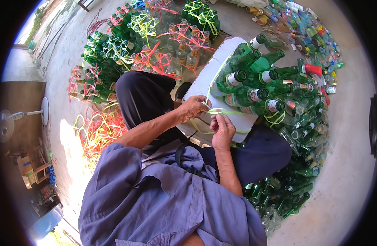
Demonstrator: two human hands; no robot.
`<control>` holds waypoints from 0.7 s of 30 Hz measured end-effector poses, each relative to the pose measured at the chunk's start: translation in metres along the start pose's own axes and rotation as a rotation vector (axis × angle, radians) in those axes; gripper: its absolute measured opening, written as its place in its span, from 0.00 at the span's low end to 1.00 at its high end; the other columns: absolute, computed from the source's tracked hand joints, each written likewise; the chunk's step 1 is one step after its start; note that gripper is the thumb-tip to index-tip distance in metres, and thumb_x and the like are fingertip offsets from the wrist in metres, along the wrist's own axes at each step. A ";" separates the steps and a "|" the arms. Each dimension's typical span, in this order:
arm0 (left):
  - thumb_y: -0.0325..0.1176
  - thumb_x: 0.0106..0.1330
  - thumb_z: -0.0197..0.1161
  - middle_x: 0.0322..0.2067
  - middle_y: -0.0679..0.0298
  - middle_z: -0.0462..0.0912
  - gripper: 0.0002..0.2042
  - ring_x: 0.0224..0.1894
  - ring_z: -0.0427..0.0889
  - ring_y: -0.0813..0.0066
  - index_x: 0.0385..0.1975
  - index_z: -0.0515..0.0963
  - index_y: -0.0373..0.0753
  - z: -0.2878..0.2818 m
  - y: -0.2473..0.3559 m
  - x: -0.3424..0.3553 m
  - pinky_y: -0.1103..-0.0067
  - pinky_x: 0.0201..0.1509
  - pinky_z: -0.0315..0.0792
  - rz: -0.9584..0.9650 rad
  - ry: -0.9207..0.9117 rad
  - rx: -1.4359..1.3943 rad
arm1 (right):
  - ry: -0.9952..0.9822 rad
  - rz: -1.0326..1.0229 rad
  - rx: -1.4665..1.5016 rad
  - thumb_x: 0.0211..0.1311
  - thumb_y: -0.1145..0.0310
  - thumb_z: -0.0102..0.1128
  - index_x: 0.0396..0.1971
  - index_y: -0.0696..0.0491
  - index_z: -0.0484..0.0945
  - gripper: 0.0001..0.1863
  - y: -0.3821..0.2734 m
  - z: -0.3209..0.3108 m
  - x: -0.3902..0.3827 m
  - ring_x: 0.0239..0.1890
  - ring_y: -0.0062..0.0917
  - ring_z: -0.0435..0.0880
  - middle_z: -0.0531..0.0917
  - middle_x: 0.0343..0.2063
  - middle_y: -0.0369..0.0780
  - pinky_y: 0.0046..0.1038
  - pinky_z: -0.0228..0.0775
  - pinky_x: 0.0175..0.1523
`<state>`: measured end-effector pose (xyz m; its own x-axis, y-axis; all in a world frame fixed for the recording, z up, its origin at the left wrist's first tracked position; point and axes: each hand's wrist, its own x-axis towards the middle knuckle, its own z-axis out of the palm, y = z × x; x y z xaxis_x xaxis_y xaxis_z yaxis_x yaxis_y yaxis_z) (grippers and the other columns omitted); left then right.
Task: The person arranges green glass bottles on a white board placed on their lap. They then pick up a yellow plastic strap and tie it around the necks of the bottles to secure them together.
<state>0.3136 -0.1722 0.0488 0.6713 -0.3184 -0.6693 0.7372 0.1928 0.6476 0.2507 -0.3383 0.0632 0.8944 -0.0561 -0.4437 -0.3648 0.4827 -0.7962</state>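
Note:
A light green plastic strip [216, 111] runs between my two hands, in front of a group of green glass bottles [250, 95]. My left hand [193, 108] is closed with its fingers pinched on the strip. Nearer to me, my right hand [223, 127] pinches the same strip between thumb and fingers. The bottles stand close together on a white board [205, 78], and part of the strip passes along their left side. A loose length of it hangs below my left hand. Whether the strip goes all the way round the bottles is hidden.
Bundles of bottles tied with red and yellow strips [149, 61] stand at the far left. A tangle of loose red and yellow strips [99, 137] lies on the floor at left. Loose green bottles [297, 188] are heaped at right. A white fan [45, 110] stands at far left.

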 end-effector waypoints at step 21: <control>0.31 0.61 0.66 0.15 0.72 0.71 0.05 0.11 0.58 0.86 0.27 0.78 0.39 -0.004 -0.005 0.004 0.82 0.15 0.47 0.021 0.025 0.088 | -0.064 0.117 0.092 0.68 0.71 0.57 0.60 0.62 0.72 0.23 -0.007 0.004 0.027 0.33 0.18 0.80 0.84 0.45 0.39 0.19 0.73 0.36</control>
<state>0.3133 -0.1707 0.0415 0.6894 -0.2918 -0.6630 0.7137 0.1169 0.6906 0.2779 -0.3399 0.0580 0.8628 0.0593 -0.5021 -0.4450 0.5605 -0.6984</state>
